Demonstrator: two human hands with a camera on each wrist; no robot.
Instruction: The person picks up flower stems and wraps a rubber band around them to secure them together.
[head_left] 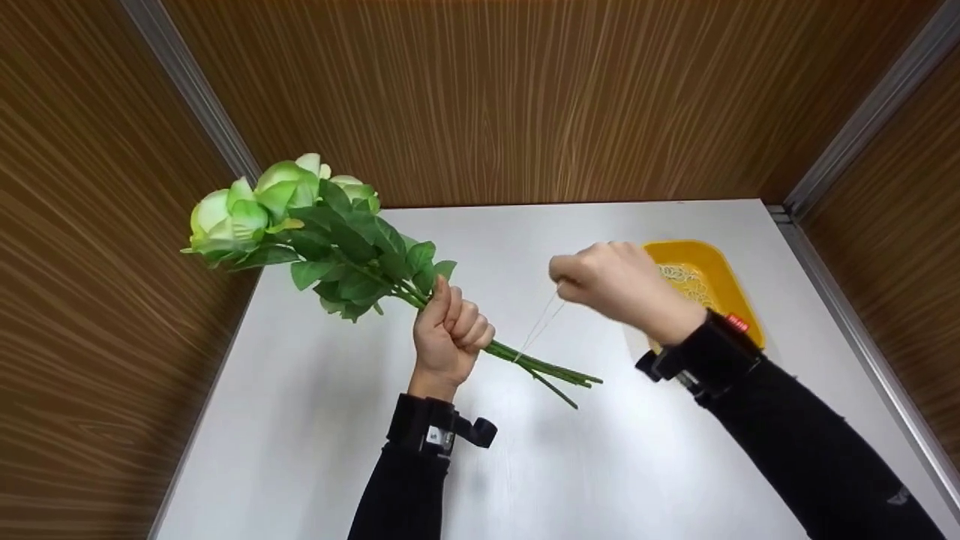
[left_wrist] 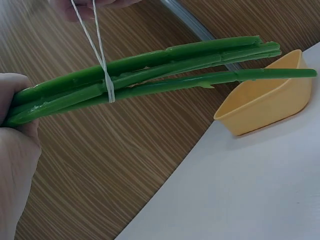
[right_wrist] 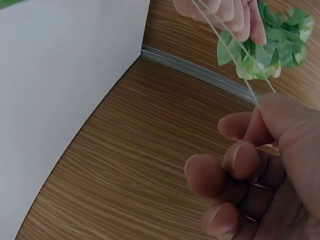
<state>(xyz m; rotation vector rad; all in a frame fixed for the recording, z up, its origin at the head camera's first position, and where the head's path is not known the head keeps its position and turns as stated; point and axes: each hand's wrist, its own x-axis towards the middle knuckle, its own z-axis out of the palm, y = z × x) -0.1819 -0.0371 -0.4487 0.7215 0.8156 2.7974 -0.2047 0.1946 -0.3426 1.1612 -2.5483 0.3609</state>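
Observation:
My left hand [head_left: 450, 337] grips the green stems [head_left: 551, 370] of a bunch of pale green and white flowers [head_left: 285, 191], whose heads point to the upper left. A thin white rubber band [left_wrist: 109, 82] loops round the stems beyond that fist. My right hand [head_left: 622, 285], raised to the right of the stems, pinches the band's other end between thumb and forefinger. In the right wrist view the two strands of the band [right_wrist: 230, 52] run taut up from the pinching fingertips [right_wrist: 237, 126].
A yellow tray [head_left: 739, 289] holding many pale rubber bands stands on the white table [head_left: 322, 450] at the right, partly behind my right hand and wrist. Wood-patterned walls [head_left: 480, 105] with metal corner strips rise at the back and both sides.

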